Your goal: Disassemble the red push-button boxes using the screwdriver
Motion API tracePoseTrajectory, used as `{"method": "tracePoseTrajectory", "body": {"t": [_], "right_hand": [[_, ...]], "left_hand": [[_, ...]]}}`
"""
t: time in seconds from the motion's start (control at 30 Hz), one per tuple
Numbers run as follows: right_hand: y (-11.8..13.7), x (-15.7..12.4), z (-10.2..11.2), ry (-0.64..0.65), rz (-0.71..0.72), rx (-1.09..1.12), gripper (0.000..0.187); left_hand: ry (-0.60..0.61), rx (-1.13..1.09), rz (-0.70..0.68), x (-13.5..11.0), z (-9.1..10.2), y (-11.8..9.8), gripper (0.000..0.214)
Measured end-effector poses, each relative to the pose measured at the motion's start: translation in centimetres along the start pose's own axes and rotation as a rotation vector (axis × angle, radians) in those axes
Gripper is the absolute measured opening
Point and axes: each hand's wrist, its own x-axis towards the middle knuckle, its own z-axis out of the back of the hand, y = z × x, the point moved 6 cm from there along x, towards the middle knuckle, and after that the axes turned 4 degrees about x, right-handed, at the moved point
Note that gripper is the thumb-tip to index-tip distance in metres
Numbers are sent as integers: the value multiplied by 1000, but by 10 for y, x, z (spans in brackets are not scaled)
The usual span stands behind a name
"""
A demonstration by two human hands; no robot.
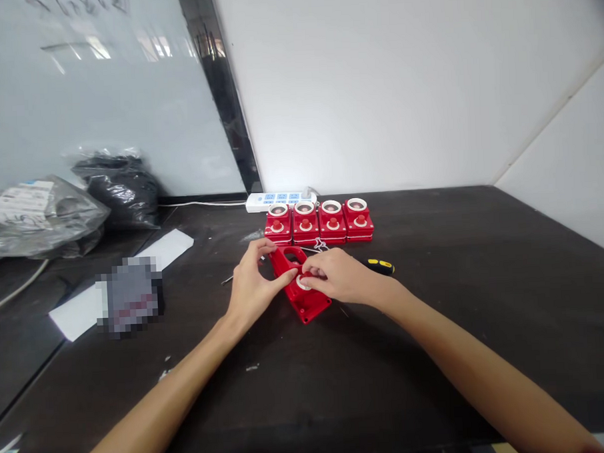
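A red plastic alarm housing [313, 307] lies tilted on the dark table in front of me, with a large round opening in its upper part. My left hand [250, 281] grips its left side, fingers over the far edge and thumb on the front. The fingers of my right hand [340, 275] are pinched together at the small button on the housing's front. A white ring [301, 284] shows around that button, which my fingertips partly hide. Just behind stand several similar red alarm units [333, 234] in a row, each with a white-rimmed round opening and a red button.
A white power strip [271, 203] lies behind the row. A black and yellow screwdriver handle [382, 266] rests right of my right hand. To the left are a white paper strip [170, 249], a blurred-out item [133, 297], a clear bag [41, 214] and a black bag [117, 188].
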Motion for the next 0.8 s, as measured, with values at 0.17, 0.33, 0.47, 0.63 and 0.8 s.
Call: {"method": "tracePoseTrajectory", "body": {"t": [0.17,0.33,0.47,0.63,0.8], "right_hand": [[-2,1,-6,27,55,-21,19],[-2,1,-8,-17,120,-67,17],[-2,0,-4,-28,53,-75,14],[-9,1,1,-30,-22,52,10],[-33,1,2,-33,-164,357,6]], "left_hand": [[1,2,-8,0,0,-3,51],[7,-16,1,1,0,1,50],[28,-43,37,3,-2,5,54],[13,-186,40,6,-3,12,47],[-12,-290,143,7,-5,43,31]]}}
